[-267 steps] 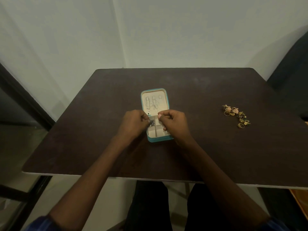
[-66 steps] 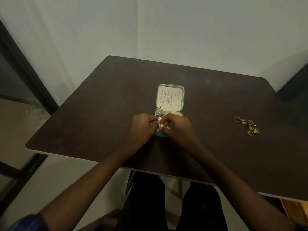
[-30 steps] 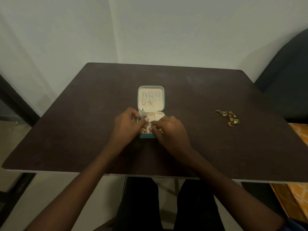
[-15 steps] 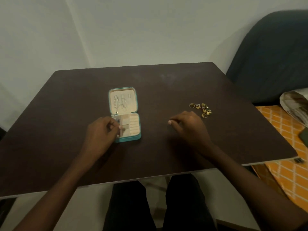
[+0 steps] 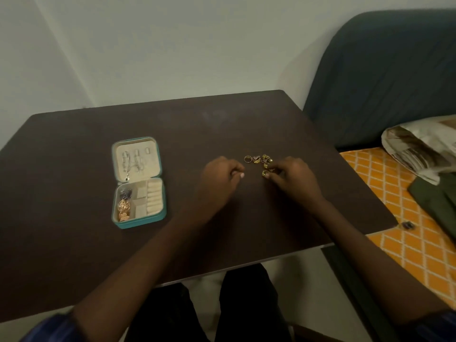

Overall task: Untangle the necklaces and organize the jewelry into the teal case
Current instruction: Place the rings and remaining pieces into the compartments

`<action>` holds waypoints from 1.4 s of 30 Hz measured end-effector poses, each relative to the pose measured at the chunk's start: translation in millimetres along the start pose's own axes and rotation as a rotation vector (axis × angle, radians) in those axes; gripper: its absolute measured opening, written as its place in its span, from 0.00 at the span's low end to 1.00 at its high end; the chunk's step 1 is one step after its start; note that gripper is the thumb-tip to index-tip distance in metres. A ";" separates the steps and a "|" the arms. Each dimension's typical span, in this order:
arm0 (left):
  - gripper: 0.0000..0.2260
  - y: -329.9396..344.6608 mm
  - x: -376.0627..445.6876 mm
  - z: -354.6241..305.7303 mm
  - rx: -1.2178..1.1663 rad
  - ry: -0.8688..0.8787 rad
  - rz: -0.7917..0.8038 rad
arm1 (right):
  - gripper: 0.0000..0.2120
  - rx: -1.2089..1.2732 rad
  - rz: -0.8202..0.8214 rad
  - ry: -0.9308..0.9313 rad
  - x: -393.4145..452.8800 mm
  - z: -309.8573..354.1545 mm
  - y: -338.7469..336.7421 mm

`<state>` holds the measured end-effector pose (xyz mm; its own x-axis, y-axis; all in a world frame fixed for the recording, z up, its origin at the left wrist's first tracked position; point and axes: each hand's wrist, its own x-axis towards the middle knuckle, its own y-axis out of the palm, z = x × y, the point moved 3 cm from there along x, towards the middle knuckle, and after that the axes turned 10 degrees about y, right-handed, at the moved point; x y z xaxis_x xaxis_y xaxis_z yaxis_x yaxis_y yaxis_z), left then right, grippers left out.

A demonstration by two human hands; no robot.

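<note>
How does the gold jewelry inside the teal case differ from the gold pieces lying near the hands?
The gold jewelry in the teal case fills the open teal zip case's left compartment; the loose gold pieces lie scattered on the dark brown table. The cased jewelry sits untouched; the right hand reaches the loose pieces. Both look gold.

your bench (image 5: 74, 243) looks dark and matt, faintly grained. the teal case (image 5: 139, 222) reads as smooth leatherette with a soft cream, velvety lining. the rings (image 5: 259, 160) beside your right hand (image 5: 293, 176) are shiny gold metal.
</note>
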<state>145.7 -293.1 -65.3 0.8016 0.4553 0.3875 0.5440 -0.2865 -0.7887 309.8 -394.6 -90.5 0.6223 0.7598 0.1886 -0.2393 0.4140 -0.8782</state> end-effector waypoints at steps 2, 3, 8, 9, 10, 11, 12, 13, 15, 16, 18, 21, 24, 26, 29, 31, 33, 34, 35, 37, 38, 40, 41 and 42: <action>0.07 16.7 13.7 -1.4 -0.001 -0.020 0.024 | 0.10 -0.034 -0.009 -0.007 3.1 2.0 5.1; 0.07 24.1 19.9 -0.5 -0.006 -0.028 0.032 | 0.09 -0.044 -0.015 -0.011 3.9 2.5 7.5; 0.11 49.3 41.8 11.4 0.014 -0.056 0.064 | 0.07 -0.003 0.059 -0.063 2.8 -0.8 17.9; 0.11 52.4 45.0 12.9 0.008 -0.060 0.058 | 0.07 0.014 0.076 -0.077 3.1 -1.6 17.0; 0.12 55.3 48.4 14.0 0.003 -0.065 0.053 | 0.06 0.044 0.069 -0.073 4.4 -3.5 15.0; 0.12 57.4 51.6 13.8 0.003 -0.064 0.053 | 0.06 0.079 0.041 -0.051 6.0 -5.6 11.1; 0.12 60.0 55.7 13.2 0.007 -0.063 0.055 | 0.06 0.110 0.005 -0.017 9.3 -9.9 7.4; 0.12 62.6 60.6 13.2 0.015 -0.063 0.062 | 0.07 0.122 -0.019 0.016 12.8 -14.4 4.6; 0.13 67.2 72.1 13.3 0.036 -0.063 0.082 | 0.09 0.090 -0.006 0.049 20.5 -24.0 4.1; 0.14 68.9 77.9 14.2 0.053 -0.064 0.098 | 0.11 0.065 0.017 0.046 22.9 -26.5 5.4; 0.15 73.6 88.5 16.8 0.083 -0.069 0.139 | 0.14 0.039 0.049 0.037 26.4 -29.3 7.7; 0.14 79.8 95.8 18.1 0.113 -0.057 0.190 | 0.14 0.046 0.052 0.024 28.6 -29.9 9.9; 0.12 83.4 97.9 17.8 0.109 -0.063 0.200 | 0.12 0.060 0.078 0.007 33.5 -31.0 11.2; 0.12 83.6 98.9 16.6 0.110 -0.058 0.189 | 0.11 0.096 0.096 0.005 35.3 -30.6 9.6; 0.18 83.0 100.3 11.6 0.170 0.045 0.192 | 0.10 0.220 0.126 0.040 35.8 -31.3 4.1; 0.20 83.6 102.9 7.8 0.218 0.113 0.258 | 0.07 0.307 0.129 0.093 34.8 -34.0 0.1; 0.20 84.4 105.8 5.1 0.239 0.146 0.337 | 0.06 0.379 0.107 0.146 33.9 -38.4 -4.1; 0.19 84.5 106.3 4.0 0.249 0.164 0.359 | 0.06 0.428 0.100 0.169 33.6 -40.5 -5.2; 0.18 84.6 106.4 2.7 0.268 0.188 0.369 | 0.07 0.490 0.105 0.187 32.8 -41.6 -6.8; 0.16 85.1 105.6 0.8 0.313 0.233 0.369 | 0.10 0.575 0.128 0.221 31.1 -42.0 -9.8; 0.15 85.4 105.8 0.2 0.329 0.244 0.365 | 0.11 0.597 0.135 0.237 30.3 -42.0 -11.7; 0.14 85.7 107.1 -1.5 0.363 0.253 0.365 | 0.08 0.649 0.152 0.269 28.2 -42.8 -15.0; 0.13 85.9 108.3 -2.0 0.376 0.261 0.369 | 0.06 0.686 0.165 0.291 27.2 -42.8 -16.3; 0.12 86.1 108.9 -2.3 0.377 0.268 0.373 | 0.05 0.729 0.178 0.316 25.8 -42.3 -17.2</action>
<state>280.3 -270.2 -89.9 0.9831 0.1386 0.1198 0.1271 -0.0449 -0.9909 361.5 -403.3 -89.1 0.6841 0.7126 -0.1558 -0.7119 0.6056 -0.3555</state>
